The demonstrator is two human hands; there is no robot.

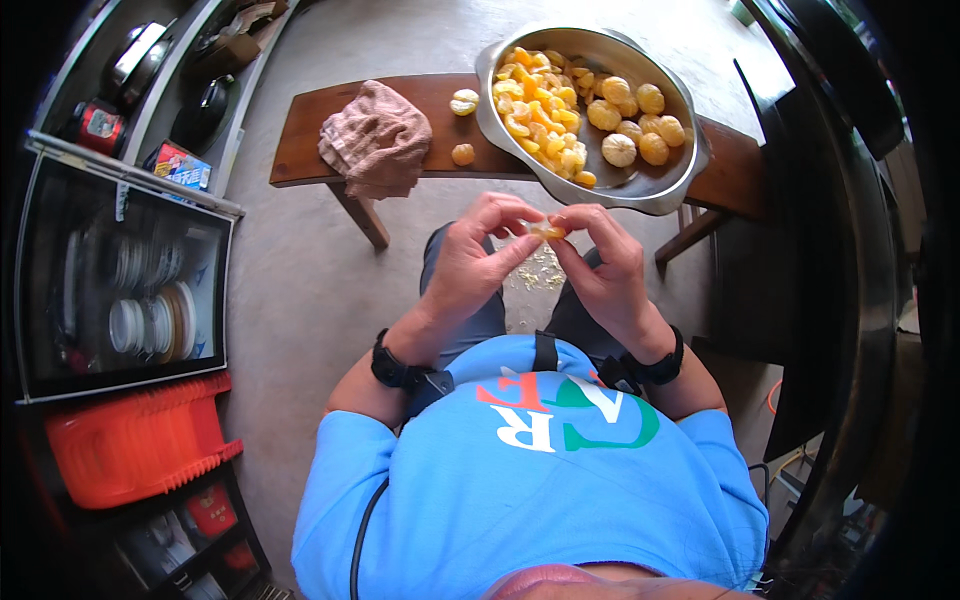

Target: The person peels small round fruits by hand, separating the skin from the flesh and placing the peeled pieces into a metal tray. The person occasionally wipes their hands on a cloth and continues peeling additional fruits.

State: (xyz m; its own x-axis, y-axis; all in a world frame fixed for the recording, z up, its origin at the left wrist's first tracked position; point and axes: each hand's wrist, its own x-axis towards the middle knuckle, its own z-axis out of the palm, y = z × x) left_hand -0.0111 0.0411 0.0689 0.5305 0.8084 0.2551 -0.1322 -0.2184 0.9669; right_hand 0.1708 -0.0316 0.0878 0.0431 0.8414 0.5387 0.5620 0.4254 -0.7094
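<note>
Between the fingertips of my left hand (480,251) and my right hand (609,262) is a small piece of peeled citrus (549,232), held by both over my knees. Just beyond them, a large two-handled metal basin (690,161) rests on a wooden bench (300,142). Loose citrus segments (536,105) fill the basin's left side. Several whole peeled citrus fruits (619,150) lie on its right side. Left of the basin, on the bench, are a pale peeled citrus piece (464,102) and a small orange one (463,154).
A crumpled pinkish cloth (379,139) hangs partly over the bench's front edge. Pale peel scraps (536,274) lie on the floor between my legs. On the left stand a glass-fronted cabinet with plates (150,322), shelves with pots, and stacked red plastic items (142,442). Dark furniture (787,300) stands at right.
</note>
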